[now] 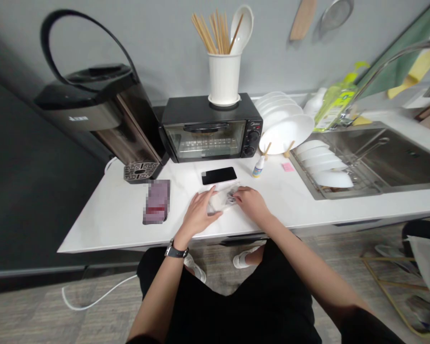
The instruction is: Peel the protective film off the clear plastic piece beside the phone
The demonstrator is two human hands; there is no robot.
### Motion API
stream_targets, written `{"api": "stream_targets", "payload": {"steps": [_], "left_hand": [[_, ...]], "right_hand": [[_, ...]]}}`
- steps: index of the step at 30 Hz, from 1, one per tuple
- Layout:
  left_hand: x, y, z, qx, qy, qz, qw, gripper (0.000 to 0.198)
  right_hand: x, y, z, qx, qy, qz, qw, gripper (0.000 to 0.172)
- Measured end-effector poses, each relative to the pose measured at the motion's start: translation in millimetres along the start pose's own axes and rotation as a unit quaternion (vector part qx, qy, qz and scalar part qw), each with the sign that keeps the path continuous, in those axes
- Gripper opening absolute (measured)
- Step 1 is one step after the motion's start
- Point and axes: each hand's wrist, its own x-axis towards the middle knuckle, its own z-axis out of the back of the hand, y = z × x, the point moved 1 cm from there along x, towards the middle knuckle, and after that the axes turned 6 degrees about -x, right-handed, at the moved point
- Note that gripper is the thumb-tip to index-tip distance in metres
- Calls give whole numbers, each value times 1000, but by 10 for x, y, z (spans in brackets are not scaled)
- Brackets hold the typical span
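A flat, clear thing that looks like a transparent phone case (218, 201) lies on the white counter in front of me. My left hand (199, 210) steadies it, fingers along its far edge and thumb at the near edge. The fingertips of my right hand (251, 203) are pinched together over its right end, by a small grey patch (231, 196) too blurred to name. Just behind lies a phone (219, 176) with its dark screen up. A small white bottle (258, 167) with a yellow base stands further right.
A blurred-out purple item (157, 201) lies left, before a water dispenser (107, 114). Behind stand a toaster oven (208, 136) bearing a utensil holder (224, 76), and racked white plates (288, 134). A pink note (287, 166) lies near the sink (412, 165).
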Motion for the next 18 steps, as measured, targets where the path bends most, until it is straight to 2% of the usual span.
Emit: {"api": "stream_targets", "payload": {"steps": [3,5,7,10,14,18], "left_hand": [[19,4,2,-1,4,6,1000,67],[30,11,-5,-4,8,7,1000,68],[38,20,-15,-8,10,6,1000,69],[36,39,-27,-7,12,16,1000,70],[5,56,-32,-11,11,10,1000,71],[-29,40,-27,-23,-1,-12,1000,73]], "right_hand": [[40,-193,-48,-22,-18,-50,998,26],[111,-206,-94,-28,-19,-63,997,28],[194,-106,-137,-27,-15,-59,998,28],[261,187,-169,-16,-4,-23,1000,25],[192,519,-139,7,12,46,999,19],[70,478,-61,13,27,71,997,19]]}}
